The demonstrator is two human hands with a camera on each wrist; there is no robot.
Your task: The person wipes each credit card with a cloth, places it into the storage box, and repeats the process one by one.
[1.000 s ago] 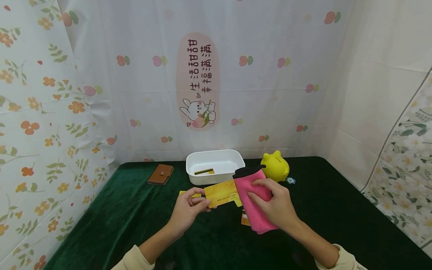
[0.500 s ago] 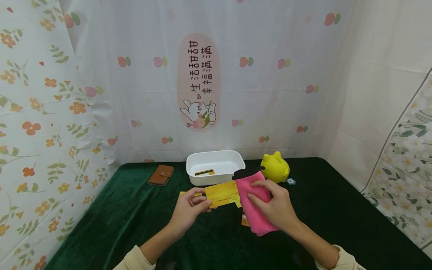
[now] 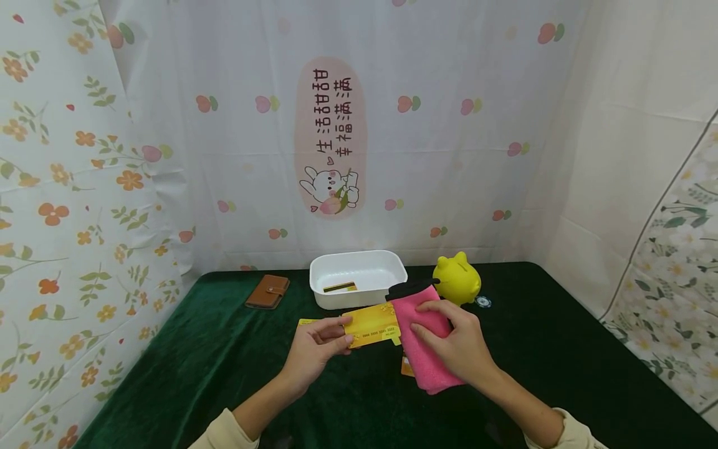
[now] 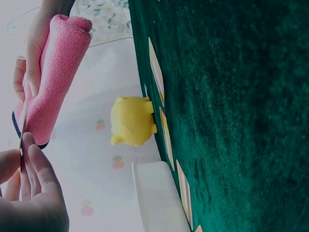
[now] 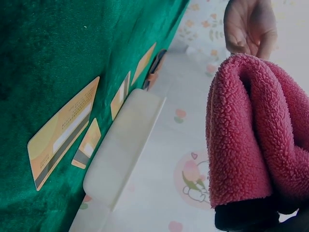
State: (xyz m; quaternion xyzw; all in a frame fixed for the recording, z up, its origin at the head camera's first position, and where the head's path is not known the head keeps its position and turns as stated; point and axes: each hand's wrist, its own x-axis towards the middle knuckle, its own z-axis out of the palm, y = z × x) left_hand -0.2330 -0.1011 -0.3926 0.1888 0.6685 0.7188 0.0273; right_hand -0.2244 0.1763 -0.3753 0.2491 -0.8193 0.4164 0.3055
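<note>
Left hand (image 3: 314, 349) has slid its forefinger right, pinching the card (image 3: 373, 327) by its left end above the table (image 3: 213, 355); right hand (image 3: 460, 337) pinches cloth (image 3: 429, 368) at the other end. Likely wiping; next probably needs a rightward stroke.

In the head view, the pink cloth (image 3: 423, 343) hides the right end of the gold bank card (image 3: 370, 325), part of an orange card (image 3: 407, 366) on the tabletop (image 3: 538, 355) and some fingers of the right hand (image 3: 464, 340). The left hand (image 3: 315, 346) covers much of a yellow card (image 3: 306, 322) beyond it. Markings on the poker chip (image 3: 483, 302) are too small to tell. Both sleeves (image 3: 566, 430) run off the near edge. The left wrist view crops the white tray (image 4: 161, 200); the right wrist view crops the cloth.
</note>
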